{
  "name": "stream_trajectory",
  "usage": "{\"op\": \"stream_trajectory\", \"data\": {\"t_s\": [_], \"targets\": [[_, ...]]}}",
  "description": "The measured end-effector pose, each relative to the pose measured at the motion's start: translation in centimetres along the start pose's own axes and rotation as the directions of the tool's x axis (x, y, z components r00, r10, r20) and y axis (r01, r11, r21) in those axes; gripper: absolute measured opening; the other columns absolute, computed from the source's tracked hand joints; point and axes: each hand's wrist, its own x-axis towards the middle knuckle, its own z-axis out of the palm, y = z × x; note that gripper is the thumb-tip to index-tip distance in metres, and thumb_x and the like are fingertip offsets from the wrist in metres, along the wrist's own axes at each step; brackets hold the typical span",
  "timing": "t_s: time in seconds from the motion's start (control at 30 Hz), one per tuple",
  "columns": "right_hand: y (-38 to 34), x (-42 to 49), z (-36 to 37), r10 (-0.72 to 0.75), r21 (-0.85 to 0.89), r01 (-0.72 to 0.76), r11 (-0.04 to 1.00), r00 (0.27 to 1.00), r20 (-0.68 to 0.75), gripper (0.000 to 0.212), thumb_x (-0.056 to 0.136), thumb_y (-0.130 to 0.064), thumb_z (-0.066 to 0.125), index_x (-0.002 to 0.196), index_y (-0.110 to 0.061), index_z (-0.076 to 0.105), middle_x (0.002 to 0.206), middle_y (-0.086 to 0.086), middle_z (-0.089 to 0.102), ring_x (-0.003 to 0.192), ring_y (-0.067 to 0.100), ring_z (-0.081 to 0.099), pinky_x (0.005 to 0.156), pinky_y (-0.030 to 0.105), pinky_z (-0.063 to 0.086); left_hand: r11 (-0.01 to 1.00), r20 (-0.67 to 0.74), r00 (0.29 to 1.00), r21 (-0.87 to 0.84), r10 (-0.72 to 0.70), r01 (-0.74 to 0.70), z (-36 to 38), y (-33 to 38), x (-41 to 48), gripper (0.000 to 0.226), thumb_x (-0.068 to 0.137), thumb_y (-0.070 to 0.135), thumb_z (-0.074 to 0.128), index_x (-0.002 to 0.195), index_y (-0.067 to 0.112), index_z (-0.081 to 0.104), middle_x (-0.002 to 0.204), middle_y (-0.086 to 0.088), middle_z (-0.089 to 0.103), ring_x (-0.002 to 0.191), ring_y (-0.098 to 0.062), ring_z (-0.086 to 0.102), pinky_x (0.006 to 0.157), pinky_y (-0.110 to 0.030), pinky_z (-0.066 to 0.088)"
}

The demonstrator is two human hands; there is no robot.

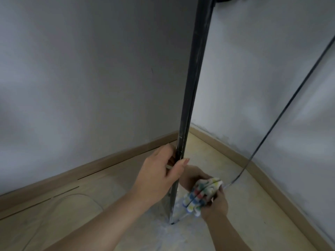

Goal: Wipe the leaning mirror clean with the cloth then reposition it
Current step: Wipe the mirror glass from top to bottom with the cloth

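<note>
Nearest the camera, two bare forearms reach in from the bottom edge. The right grip (215,202) has its fingers curled round a folded cloth (200,193), white with coloured patches, and holds it against the glass low on the mirror (196,78), close to its bottom corner. Just above and left of it, the left grip (160,173) is clamped on the mirror's dark side edge, with the thumb lying across the near face and the fingers curled round behind. The mirror is seen almost edge-on. It rises tall and nearly upright from a bottom corner set on the pale wooden floor (108,189), and its top runs out of view. Its glass faces right and reflects a hand beside the cloth. Pale smears mark the floor around the foot of the mirror. Further back, a wooden baseboard (108,157) runs along the foot of a grey wall (72,60) to the mirror. A thin dark line crosses the right side; I cannot tell what it is.
</note>
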Motion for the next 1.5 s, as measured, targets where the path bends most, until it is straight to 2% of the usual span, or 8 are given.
{"op": "stream_trajectory", "data": {"t_s": [0.17, 0.47, 0.67, 0.8, 0.97, 1.17, 1.37, 1.5], "targets": [[4.5, -2.2, -0.6, 0.163, -0.181, -0.156, 0.971, 0.986, 0.024, 0.028, 0.1, -0.011, 0.026, 0.102, -0.009, 0.053, 0.074, 0.013, 0.049, 0.059, 0.016, 0.047, 0.053, 0.02, 0.041, 1.0, 0.032, 0.999, -0.003, -0.022, 0.023, -0.3, 0.3, 0.1, 0.051, 0.076, 0.057, 0.039, 0.082, 0.009, 0.055, 0.069, 0.002, 0.055, 0.071, -0.012, 0.05, 0.058, -0.017, 0.038], [1.9, -2.9, 0.0, 0.071, -0.284, -0.107, 0.953, 0.988, -0.134, 0.041, 0.097, -0.038, 0.037, 0.1, -0.006, 0.061, 0.084, 0.012, 0.059, 0.074, 0.027, 0.055, 0.068, 0.036, 0.048, 0.998, 0.082, 0.994, 0.021, -0.066, 0.065, -0.6, 0.7, -0.1, 0.029, 0.075, 0.059, 0.041, 0.072, 0.031, 0.043, 0.066, 0.014, 0.048, 0.069, -0.002, 0.05, 0.055, -0.009, 0.037], [3.6, -6.8, 0.5, 0.308, -0.515, -0.308, 0.8, 0.947, -0.089, 0.032, 0.098, -0.013, 0.036, 0.072, 0.003, 0.048, 0.077, 0.015, 0.047, 0.066, 0.027, 0.044, 0.064, 0.04, 0.044, 0.998, 0.093, 0.994, 0.016, -0.062, 0.061, -0.9, 0.9, 0.2, 0.026, 0.084, 0.042, 0.05, 0.081, 0.016, 0.051, 0.069, 0.004, 0.054, 0.064, -0.007, 0.051, 0.059, -0.016, 0.039], [1.5, -6.6, 0.4, 0.298, -0.329, -0.259, 0.908, 0.952, 0.074, 0.029, 0.077, -0.025, 0.071, 0.076, 0.003, 0.068, 0.069, 0.016, 0.06, 0.058, 0.026, 0.057, 0.057, 0.029, 0.05, 0.996, 0.109, 0.991, 0.042, -0.077, 0.073, -0.9, 1.2, 0.2, 0.022, 0.082, 0.049, 0.042, 0.075, 0.028, 0.047, 0.067, 0.014, 0.049, 0.061, 0.001, 0.049, 0.058, -0.008, 0.038], [2.3, -7.9, 0.4, 0.39, -0.351, -0.335, 0.874, 0.916, 0.096, 0.038, 0.091, -0.019, 0.05, 0.062, 0.0, 0.064, 0.056, 0.014, 0.062, 0.065, 0.029, 0.048, 0.041, 0.029, 0.049, 0.996, 0.086, 0.993, 0.032, -0.084, 0.082, -0.7, 1.1, 0.0, 0.028, 0.084, 0.053, 0.047, 0.074, 0.027, 0.049, 0.067, 0.008, 0.054, 0.07, -0.004, 0.052, 0.057, -0.009, 0.039], [1.8, -9.4, 1.8, 0.425, -0.327, -0.348, 0.879, 0.882, 0.204, 0.029, 0.079, -0.019, 0.059, 0.097, 0.003, 0.066, 0.093, 0.021, 0.062, 0.08, 0.033, 0.058, 0.071, 0.041, 0.052, 0.992, 0.035, 0.995, 0.089, -0.098, 0.094, -0.7, 0.9, 0.0, 0.051, 0.076, 0.059, 0.04, 0.083, 0.011, 0.057, 0.074, -0.002, 0.061, 0.066, -0.011, 0.054, 0.06, -0.023, 0.041], [2.4, -10.7, 1.5, 0.466, -0.297, -0.389, 0.872, 0.846, 0.26, 0.023, 0.087, -0.016, 0.049, 0.079, 0.002, 0.061, 0.048, 0.014, 0.063, 0.056, 0.028, 0.057, 0.038, 0.032, 0.053, 0.989, 0.035, 0.992, 0.079, -0.124, 0.121, -0.6, 1.7, -0.3, 0.026, 0.085, 0.03, 0.057, 0.064, 0.028, 0.042, 0.057, 0.011, 0.043, 0.055, 0.001, 0.047, 0.053, -0.008, 0.037], [1.7, -11.1, 2.0, 0.438, -0.228, -0.391, 0.891, 0.874, 0.212, 0.023, 0.091, -0.015, 0.049, 0.087, 0.004, 0.06, 0.062, 0.018, 0.065, 0.066, 0.031, 0.056, 0.035, 0.038, 0.052, 0.988, 0.026, 0.99, 0.073, -0.135, 0.133, -0.5, 1.4, -0.3, 0.022, 0.084, 0.035, 0.055, 0.068, 0.02, 0.048, 0.06, 0.007, 0.049, 0.057, -0.006, 0.048, 0.055, -0.016, 0.038]]}}
